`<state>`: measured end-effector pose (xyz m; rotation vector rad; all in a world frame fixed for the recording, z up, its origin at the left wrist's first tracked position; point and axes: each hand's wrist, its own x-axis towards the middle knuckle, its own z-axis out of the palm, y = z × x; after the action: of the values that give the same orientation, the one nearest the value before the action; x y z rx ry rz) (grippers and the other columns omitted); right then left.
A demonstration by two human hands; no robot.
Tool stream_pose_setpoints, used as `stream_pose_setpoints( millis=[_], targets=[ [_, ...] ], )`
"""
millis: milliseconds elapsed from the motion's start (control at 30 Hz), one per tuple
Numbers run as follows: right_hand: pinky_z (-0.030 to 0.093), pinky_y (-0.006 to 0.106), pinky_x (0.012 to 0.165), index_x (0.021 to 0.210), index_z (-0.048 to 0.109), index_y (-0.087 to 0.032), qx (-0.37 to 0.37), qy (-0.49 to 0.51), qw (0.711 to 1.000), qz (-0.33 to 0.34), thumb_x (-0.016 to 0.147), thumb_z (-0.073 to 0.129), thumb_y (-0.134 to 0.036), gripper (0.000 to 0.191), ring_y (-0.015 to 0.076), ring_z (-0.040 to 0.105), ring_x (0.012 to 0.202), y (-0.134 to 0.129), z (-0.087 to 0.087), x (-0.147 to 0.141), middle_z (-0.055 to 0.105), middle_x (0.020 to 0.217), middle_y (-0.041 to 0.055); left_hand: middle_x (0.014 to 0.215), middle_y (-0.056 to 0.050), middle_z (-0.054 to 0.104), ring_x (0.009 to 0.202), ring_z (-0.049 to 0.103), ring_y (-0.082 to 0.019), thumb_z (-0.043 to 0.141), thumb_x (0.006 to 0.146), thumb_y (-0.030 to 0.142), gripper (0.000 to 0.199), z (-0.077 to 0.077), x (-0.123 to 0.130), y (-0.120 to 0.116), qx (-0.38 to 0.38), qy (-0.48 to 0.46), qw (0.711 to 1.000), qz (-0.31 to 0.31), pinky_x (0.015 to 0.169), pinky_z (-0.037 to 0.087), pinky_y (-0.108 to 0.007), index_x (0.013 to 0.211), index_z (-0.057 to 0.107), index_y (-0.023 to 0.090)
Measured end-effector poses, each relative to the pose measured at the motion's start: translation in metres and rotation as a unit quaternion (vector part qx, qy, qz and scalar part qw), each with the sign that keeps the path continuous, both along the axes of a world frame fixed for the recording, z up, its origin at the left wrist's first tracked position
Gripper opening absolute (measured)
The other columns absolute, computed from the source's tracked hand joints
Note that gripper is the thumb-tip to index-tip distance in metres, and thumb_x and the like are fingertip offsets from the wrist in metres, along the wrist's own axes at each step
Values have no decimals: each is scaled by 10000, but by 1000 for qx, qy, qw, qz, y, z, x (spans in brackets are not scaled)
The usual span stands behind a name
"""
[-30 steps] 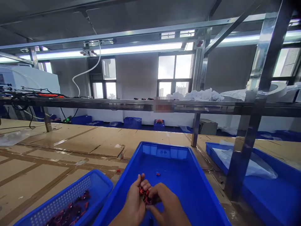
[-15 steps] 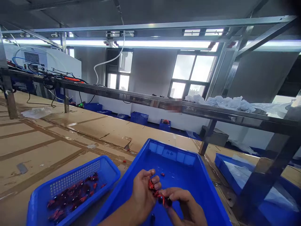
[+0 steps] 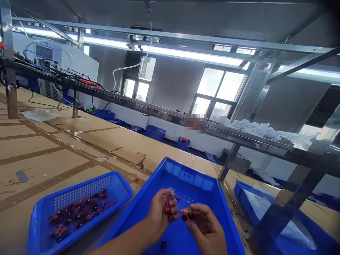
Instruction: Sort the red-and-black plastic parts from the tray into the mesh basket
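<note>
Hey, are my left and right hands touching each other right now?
Apart. The head view shows a narrow gap of the blue tray between your left hand and your right hand, each holding its own red-and-black parts.

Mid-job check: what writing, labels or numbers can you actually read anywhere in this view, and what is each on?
Nothing can be quoted; no text here is legible.
Moulded marks on the far wall of the blue tray: too blurred to read.
Label on the white machine: too small to read.
Green lit display: too small to read.
The red-and-black parts in the left hand and right hand: no readable marking shows.
</note>
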<state>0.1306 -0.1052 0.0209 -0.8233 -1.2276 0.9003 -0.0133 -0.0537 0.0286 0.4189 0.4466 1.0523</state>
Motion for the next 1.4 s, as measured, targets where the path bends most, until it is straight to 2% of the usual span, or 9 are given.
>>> stream_pose_setpoints(
  millis=[267, 400, 533, 667, 933, 1067, 1133, 1233, 1400],
  targets=[
    [461, 263, 465, 913, 638, -217, -176, 122, 966, 144, 652, 742, -399, 335, 148, 570, 547, 30, -15, 20, 627, 731, 17, 616, -2, 505, 523, 510, -133, 530, 789, 384, 222, -2, -5, 4, -146, 1, 989, 24, 527, 437, -248, 827, 529, 165],
    [321, 212, 392, 813, 617, -210, -109, -111, 985, 69, 707, 685, -409, 235, 91, 392, 408, 23, -15, 9, 543, 572, -43, 725, -85, 595, 666, 620, -214, 508, 785, 330, 295, -4, 0, -1, -153, 35, 988, -2, 599, 499, -298, 988, 545, 119],
    [436, 255, 624, 961, 656, -228, -7, -388, 921, 19, 726, 693, -256, 239, 170, 594, 679, 8, -6, -4, 696, 875, 27, 736, -92, 608, 589, 605, -201, 463, 764, 286, 415, -5, 5, -6, -128, 64, 989, -36, 524, 469, -271, 1133, 502, 101],
    [400, 255, 627, 875, 676, -217, -4, -461, 888, 11, 808, 590, -261, 118, 175, 601, 687, 5, -6, -2, 689, 777, 17, 704, -69, 606, 562, 589, -179, 464, 678, 150, 494, -12, 9, -7, -102, 83, 989, -71, 528, 462, -256, 1167, 500, 90],
    [257, 240, 520, 514, 529, -165, -156, -283, 946, 18, 796, 564, -426, 386, 118, 406, 549, 24, -12, 10, 471, 530, -28, 832, -105, 648, 753, 635, -152, 577, 788, 112, 109, -29, 18, -10, -52, 111, 987, -109, 814, 511, -285, 883, 608, 70],
    [187, 231, 411, 534, 464, -194, -235, -207, 948, 52, 782, 535, -521, 416, 77, 268, 396, 27, -11, 14, 333, 422, -77, 592, -28, 578, 506, 581, -153, 500, 892, 374, 261, -37, 18, -4, 36, 209, 971, -114, 545, 528, -292, 872, 575, 124],
    [137, 224, 363, 614, 496, -203, -283, -159, 943, 74, 801, 482, -556, 401, 68, 171, 346, 24, -8, 16, 252, 395, -109, 458, 39, 462, 335, 420, -120, 425, 893, 507, 372, -36, 16, -2, 84, 268, 951, -128, 345, 393, -220, 905, 560, 160],
    [115, 206, 339, 654, 501, -207, -333, -98, 933, 92, 813, 448, -578, 408, 63, 123, 344, 19, -2, 17, 184, 406, -128, 382, 99, 312, 284, 193, -77, 380, 889, 492, 355, -27, 12, -2, 88, 272, 944, -163, 288, 220, -154, 998, 556, 204],
    [95, 193, 343, 612, 476, -201, -357, -23, 929, 99, 790, 538, -531, 380, 47, 143, 340, 13, 5, 15, 198, 404, -127, 347, 99, 290, 298, 134, -86, 360, 870, 357, 360, -13, 7, -8, 141, 232, 944, -189, 297, 171, -150, 1142, 546, 213]
  ],
)
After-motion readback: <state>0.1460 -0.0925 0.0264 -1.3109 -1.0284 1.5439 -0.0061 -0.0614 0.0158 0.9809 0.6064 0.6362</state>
